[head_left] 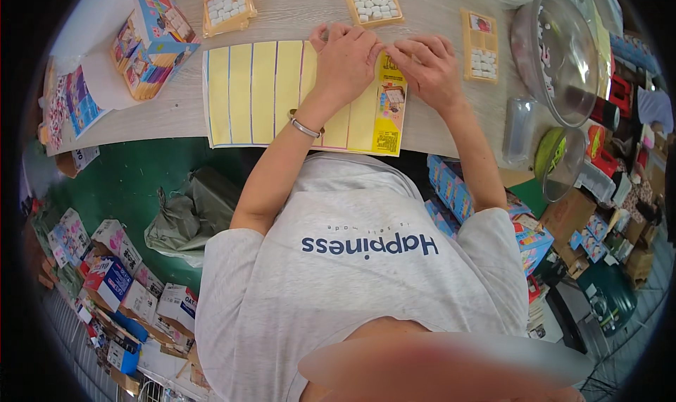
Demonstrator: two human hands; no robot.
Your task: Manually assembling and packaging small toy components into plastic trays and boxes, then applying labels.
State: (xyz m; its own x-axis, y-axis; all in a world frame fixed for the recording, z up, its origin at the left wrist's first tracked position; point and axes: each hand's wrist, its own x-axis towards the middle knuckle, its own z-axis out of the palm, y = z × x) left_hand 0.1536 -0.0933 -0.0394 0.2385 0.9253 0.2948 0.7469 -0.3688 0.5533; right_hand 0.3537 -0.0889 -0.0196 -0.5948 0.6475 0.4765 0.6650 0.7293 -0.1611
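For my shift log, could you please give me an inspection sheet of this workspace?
Surface: pale wood-grain table, edge toward the person.
Job's things: yellow sheet with purple stripes, lying flat, overhanging the table edge; printed card at its right end.
Clutter: three trays of white pieces, open box, clear bowl, leaflets.
Grippers: left hand and right hand both rest on the sheet's top right, fingertips pinching at its edge.
Cables: nothing seen.
Surroundings: green floor, grey bag, cartons on both sides.
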